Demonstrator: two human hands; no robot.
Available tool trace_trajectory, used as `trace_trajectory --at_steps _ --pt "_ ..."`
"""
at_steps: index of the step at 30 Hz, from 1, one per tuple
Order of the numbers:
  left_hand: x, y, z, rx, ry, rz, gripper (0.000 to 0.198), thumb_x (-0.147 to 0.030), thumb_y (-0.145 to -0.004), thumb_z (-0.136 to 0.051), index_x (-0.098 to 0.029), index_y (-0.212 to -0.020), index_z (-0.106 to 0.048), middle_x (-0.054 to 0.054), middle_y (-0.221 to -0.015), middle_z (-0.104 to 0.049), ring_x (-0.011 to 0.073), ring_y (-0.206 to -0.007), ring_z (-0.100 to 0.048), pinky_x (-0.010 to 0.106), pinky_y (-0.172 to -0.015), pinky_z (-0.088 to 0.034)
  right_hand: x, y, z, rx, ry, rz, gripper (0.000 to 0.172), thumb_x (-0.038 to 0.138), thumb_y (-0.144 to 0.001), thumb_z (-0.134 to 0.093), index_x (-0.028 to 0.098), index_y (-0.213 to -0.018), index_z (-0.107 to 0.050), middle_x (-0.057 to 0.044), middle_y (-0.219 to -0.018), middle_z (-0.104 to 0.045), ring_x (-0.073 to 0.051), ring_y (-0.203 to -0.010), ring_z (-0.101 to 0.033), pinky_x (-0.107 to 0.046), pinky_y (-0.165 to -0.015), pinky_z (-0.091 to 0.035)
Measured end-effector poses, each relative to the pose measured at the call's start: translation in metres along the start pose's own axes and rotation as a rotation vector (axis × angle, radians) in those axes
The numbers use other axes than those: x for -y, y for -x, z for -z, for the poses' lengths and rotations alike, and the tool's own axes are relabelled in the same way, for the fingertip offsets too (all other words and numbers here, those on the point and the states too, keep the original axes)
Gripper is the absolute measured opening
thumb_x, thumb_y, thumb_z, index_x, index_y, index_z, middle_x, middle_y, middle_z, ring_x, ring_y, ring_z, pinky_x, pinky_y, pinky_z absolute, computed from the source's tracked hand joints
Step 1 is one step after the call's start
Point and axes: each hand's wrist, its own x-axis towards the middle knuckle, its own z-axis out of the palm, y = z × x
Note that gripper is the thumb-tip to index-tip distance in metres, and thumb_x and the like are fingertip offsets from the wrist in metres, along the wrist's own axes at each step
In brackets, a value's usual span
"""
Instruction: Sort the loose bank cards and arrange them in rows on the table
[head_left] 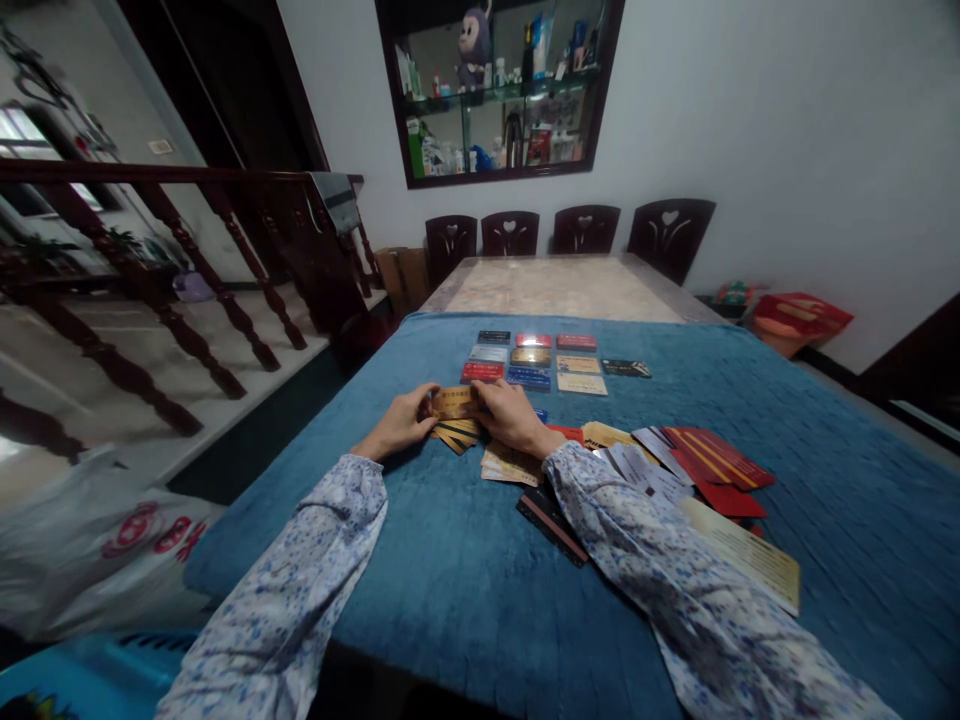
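Note:
My left hand (409, 418) and my right hand (511, 412) grip a gold card (454, 402) between them, one at each end. Just below it, several gold and black cards (456, 434) lie fanned on the blue cloth. Beyond my hands, flat cards sit in rows, among them a red card (482, 372), a blue card (529, 378) and a black card (626, 368) at the right end. Pale cards (511, 463) lie beside my right wrist. A dark card (553, 525) is near my right sleeve, which partly covers the loose cards.
Red envelopes (716, 460) and a cream sheet (746, 555) lie right of my right forearm. The blue cloth (420, 560) covers the near table. Chairs (585, 230) line the far wall. A white plastic bag (112, 540) and a wooden railing (180, 310) are at left.

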Motion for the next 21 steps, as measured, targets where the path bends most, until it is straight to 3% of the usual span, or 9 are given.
trace_trajectory --at_steps 8,14,21 --pt "0.006 -0.001 0.000 -0.012 0.000 -0.023 0.058 -0.019 -0.075 -0.067 -0.013 -0.133 -0.061 0.003 -0.092 -0.070 0.0165 -0.079 -0.063 0.031 -0.081 -0.053 -0.003 -0.002 0.000 -0.025 -0.038 -0.006 0.056 0.021 -0.092 -0.064 0.016 -0.146 -0.052 -0.017 -0.140 -0.065 -0.030 -0.128 -0.054 -0.040 -0.092 -0.042" --pt "0.009 -0.001 -0.001 -0.012 -0.003 -0.018 0.060 -0.018 -0.076 -0.068 -0.011 -0.135 -0.061 0.004 -0.093 -0.070 0.0176 -0.081 -0.065 0.032 -0.085 -0.054 -0.003 -0.002 0.004 -0.017 -0.061 -0.006 0.046 0.020 -0.089 -0.068 0.018 -0.133 -0.058 -0.014 -0.126 -0.070 -0.027 -0.119 -0.058 -0.034 -0.085 -0.040" --pt "0.011 -0.002 -0.001 -0.016 -0.003 -0.014 0.057 -0.018 -0.075 -0.069 -0.013 -0.132 -0.063 0.003 -0.093 -0.070 0.0177 -0.081 -0.065 0.033 -0.085 -0.055 -0.002 -0.001 0.010 -0.003 -0.037 -0.002 0.043 0.023 -0.090 -0.068 0.017 -0.131 -0.059 -0.014 -0.129 -0.070 -0.028 -0.120 -0.058 -0.035 -0.085 -0.040"
